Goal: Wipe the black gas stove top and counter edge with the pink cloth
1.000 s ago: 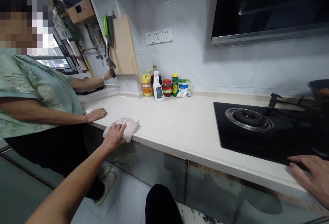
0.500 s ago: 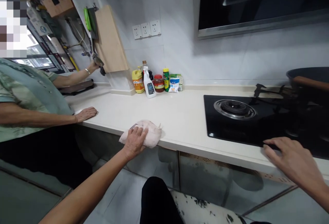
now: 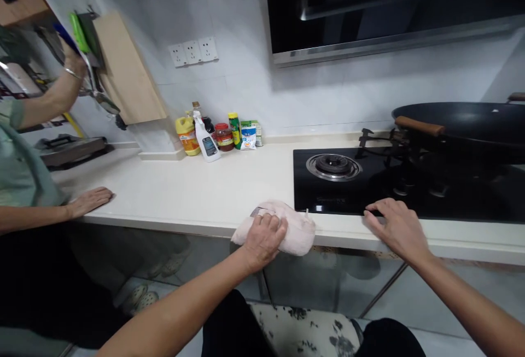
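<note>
My left hand presses a pale pink cloth against the front edge of the white countertop, its fingers curled over it. Part of the cloth hangs past the edge, and its right end lies just in front of the stove's near left corner. Nothing shows in my right hand, which rests by the front edge of the black gas stove with thumb and forefinger apart. Its other fingers are partly hidden.
A large wok sits on the right burner. Against the wall stand a white spray bottle, a yellow jug and a red-lidded jar. At left, a person's hand lies on the counter. A range hood hangs above.
My left hand has slid the cloth right along the counter edge to the stove's corner. The view has shifted right. The other person's raised hand has moved up near the hanging utensils.
</note>
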The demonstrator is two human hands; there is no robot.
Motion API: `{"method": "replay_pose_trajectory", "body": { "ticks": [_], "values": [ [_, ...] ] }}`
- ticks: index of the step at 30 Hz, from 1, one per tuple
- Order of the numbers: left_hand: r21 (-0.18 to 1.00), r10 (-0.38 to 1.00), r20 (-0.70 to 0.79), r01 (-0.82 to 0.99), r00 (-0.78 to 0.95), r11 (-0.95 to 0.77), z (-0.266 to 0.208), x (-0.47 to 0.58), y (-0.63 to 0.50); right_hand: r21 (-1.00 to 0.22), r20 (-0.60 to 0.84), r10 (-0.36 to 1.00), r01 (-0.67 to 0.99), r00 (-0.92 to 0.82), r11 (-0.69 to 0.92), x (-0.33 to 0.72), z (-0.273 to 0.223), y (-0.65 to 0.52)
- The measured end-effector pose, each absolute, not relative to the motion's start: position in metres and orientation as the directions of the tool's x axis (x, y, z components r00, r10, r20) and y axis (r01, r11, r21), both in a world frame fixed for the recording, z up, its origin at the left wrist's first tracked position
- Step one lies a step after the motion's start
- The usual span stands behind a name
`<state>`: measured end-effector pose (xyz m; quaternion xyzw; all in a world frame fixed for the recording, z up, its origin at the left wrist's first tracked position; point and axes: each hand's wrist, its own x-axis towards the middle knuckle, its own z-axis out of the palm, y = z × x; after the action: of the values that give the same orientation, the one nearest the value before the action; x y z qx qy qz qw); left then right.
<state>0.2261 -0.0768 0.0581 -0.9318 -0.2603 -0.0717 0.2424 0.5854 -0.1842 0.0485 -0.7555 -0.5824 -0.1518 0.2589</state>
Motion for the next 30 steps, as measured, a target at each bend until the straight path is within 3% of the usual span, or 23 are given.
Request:
{"method": "replay_pose_trajectory", "body": {
  "ticks": [6, 10, 14, 16, 20, 24, 27, 30],
  "values": [
    [-0.475, 0.323, 0.318, 0.445, 0.891, -0.759, 0.059, 0.296, -0.102, -0.255, 0.554, 0.788, 0.956, 0.270, -0.149, 0.586, 0.046, -0.185],
    [-0.474, 0.223, 0.356, 0.381, 0.907, -0.794, 0.054, 0.347, -0.116, -0.386, 0.579, 0.763, 0.921, 0.287, -0.053, 0.594, 0.044, -0.184],
    [-0.413, 0.193, 0.393, 0.360, 0.899, -0.837, 0.043, 0.398, -0.130, -0.593, 0.686, 0.595, 0.796, 0.420, 0.122, 0.593, 0.045, -0.194],
    [-0.355, 0.202, 0.395, 0.352, 0.896, -0.866, 0.038, 0.421, -0.137, -0.601, 0.728, 0.522, 0.780, 0.445, 0.174, 0.585, 0.044, -0.208],
    [-0.289, 0.214, 0.382, 0.336, 0.899, -0.896, 0.032, 0.456, -0.145, -0.411, 0.766, 0.611, 0.883, 0.201, 0.225, 0.563, 0.033, -0.238],
    [-0.275, 0.184, 0.379, 0.301, 0.907, -0.913, 0.038, 0.456, -0.144, -0.189, 0.687, 0.726, 0.959, -0.024, 0.211, 0.564, 0.021, -0.254],
    [-0.215, 0.092, 0.395, 0.189, 0.914, -0.958, 0.050, 0.421, -0.136, -0.005, 0.609, 0.786, 0.990, -0.107, 0.138, 0.567, 0.018, -0.252],
    [-0.046, -0.010, 0.484, 0.014, 0.875, -0.999, 0.060, 0.364, -0.118, 0.159, 0.586, 0.807, 0.987, -0.077, -0.021, 0.556, 0.016, -0.236]
  ]
}}
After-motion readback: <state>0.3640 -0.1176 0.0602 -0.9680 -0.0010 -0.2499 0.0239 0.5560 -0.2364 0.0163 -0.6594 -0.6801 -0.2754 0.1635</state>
